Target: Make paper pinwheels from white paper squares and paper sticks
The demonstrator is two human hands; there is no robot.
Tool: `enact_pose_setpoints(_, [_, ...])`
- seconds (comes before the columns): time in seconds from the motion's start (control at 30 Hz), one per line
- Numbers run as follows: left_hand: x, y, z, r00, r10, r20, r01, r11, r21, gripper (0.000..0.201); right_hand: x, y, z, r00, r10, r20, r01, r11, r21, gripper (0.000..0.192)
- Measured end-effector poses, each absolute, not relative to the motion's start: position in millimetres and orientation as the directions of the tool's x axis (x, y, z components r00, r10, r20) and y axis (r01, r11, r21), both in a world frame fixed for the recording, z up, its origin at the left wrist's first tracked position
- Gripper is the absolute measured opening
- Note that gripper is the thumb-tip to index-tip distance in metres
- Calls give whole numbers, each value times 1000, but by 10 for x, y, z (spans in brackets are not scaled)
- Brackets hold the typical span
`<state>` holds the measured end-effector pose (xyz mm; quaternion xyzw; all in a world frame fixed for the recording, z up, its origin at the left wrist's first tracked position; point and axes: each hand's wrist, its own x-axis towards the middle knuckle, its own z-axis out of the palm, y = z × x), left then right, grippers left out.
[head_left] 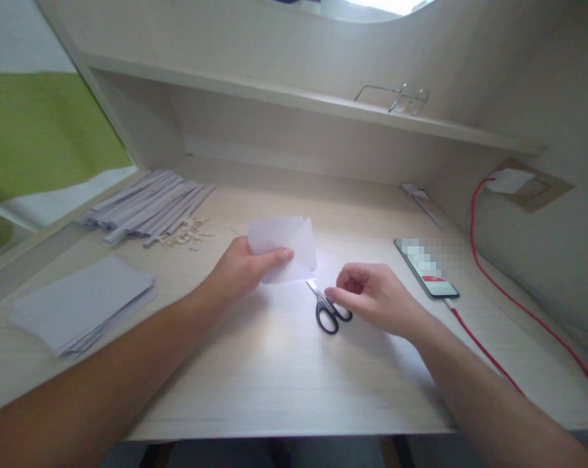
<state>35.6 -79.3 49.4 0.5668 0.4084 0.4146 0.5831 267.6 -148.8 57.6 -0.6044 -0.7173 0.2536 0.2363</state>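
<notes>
My left hand [242, 268] is closed on a small piece of white paper [281, 235], thumb across its front, and keeps it raised over the desk. The paper's upper right corner has a notch or fold. Below and to the right of the paper lie scissors with black handles [321, 297], blades pointing up and left toward it. My right hand [379, 300] hovers at their handles, fingers loosely curled and thumb apart from them. Nothing shows in that hand, and whether the thumb touches the handle is unclear.
Left on the desk [255, 403] are a stack of white paper sheets [86, 299], a pile of folded paper strips [152, 201] and small pale scraps [189, 233]. At right lie a phone [426, 273] with a red cable [488, 356] and another strip [425, 203]. A shelf [284, 97] spans the back.
</notes>
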Motion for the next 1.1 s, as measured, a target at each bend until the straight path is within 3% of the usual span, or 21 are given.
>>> enact_pose_setpoints(0.1, [347,-748,445,309,951,-6,-66,28,997,34,2692,-1489,625,-164,974,-155,892,80,-445,23])
enact_pose_setpoints(0.17, [343,-736,426,297,955,1,-74,22,997,35,2679,-1493,623,-141,969,-205,934,62,-353,20])
enact_pose_setpoints(0.33, [338,-740,453,281,960,13,-152,31,988,33,2657,-1486,575,-105,981,-164,953,52,-299,15])
enact_pose_setpoints(0.53, [320,-735,537,284,958,37,-268,42,962,31,2753,-1404,546,-93,965,-246,859,-47,-510,14])
enact_pose_setpoints(0.67, [299,-709,541,267,962,56,-294,26,956,29,2826,-1332,505,-84,949,-304,834,-100,-543,16])
enact_pose_setpoints(0.77, [274,-678,534,254,965,66,-305,15,952,29,2822,-1306,492,-78,960,-267,763,-115,-636,29])
enact_pose_setpoints(0.9, [241,-637,551,235,961,147,-365,-53,930,24,2770,-1331,525,-162,971,-177,476,-80,-876,40])
enact_pose_setpoints(1.1, [221,-626,574,219,957,192,-427,-83,901,22,2757,-1403,593,-230,960,-157,401,-54,-914,37])
